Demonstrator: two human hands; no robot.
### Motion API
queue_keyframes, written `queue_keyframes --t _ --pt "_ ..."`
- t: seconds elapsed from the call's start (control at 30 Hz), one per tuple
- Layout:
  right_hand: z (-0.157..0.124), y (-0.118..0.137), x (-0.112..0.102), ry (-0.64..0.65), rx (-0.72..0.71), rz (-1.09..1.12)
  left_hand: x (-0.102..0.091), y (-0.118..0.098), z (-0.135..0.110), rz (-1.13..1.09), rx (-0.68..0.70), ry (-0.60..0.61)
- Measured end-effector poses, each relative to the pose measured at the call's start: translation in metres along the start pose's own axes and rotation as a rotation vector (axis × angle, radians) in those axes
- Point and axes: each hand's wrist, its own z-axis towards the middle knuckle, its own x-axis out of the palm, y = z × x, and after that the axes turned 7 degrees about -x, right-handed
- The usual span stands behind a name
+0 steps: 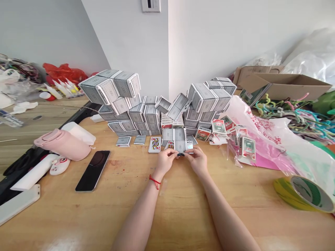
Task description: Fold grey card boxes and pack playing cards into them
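Although the left hand [164, 162] and right hand [198, 161], nearly closed, pinch a small dark object [180, 154], its form is unclear.

**Too small, hidden, cropped**

Dark item [180, 154] between fingertips of left hand [165, 161] and right hand [198, 161]: can't ID. "2" card [190, 144]: lower end behind right hand. Forearms [141, 216] cut at bottom, wall panel [156, 6] at top.

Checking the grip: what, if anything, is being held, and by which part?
The left hand and right hand appear to pinch a grey-backed card by its near edge; the exact contact is hidden.
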Motion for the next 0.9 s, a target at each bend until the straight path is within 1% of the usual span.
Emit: queue_keyframes --t 0.07,0.2,0.27,0.37,0.43,0.53,0.6,0.7,0.77,0.9 --pt "0.001 -0.001 -0.003 0.018 0.050 -0.021 0.000 0.001 0.000 0.009 -0.011 0.018" --pt "0.003 -0.008 -0.004 0.059 0.220 0.111 -0.001 0.001 0.001 0.076 -0.006 0.025" --pt "0.004 -0.010 -0.004 0.079 0.254 0.155 -0.002 0.001 0.002 0.126 0.025 0.007" --pt "0.006 -0.010 -0.006 0.127 0.269 0.196 -0.004 0.000 0.003 0.164 0.075 -0.042" --pt "0.006 -0.008 -0.007 0.170 0.297 0.247 -0.004 0.000 0.003 0.160 0.080 -0.063" --pt "0.007 -0.005 -0.008 0.218 0.327 0.313 -0.005 0.000 0.003 0.151 0.064 -0.055" --pt "0.007 -0.005 -0.007 0.231 0.304 0.302 -0.004 0.001 0.003 0.156 0.047 -0.037" --pt "0.005 -0.005 -0.004 0.210 0.261 0.187 -0.002 0.002 0.003 0.142 0.002 -0.005" --pt "0.004 -0.006 -0.002 0.184 0.267 0.118 0.000 0.002 0.003 0.094 -0.039 0.008" --pt "0.000 -0.008 0.002 0.155 0.299 0.145 0.006 0.000 0.002 0.006 -0.087 -0.023"
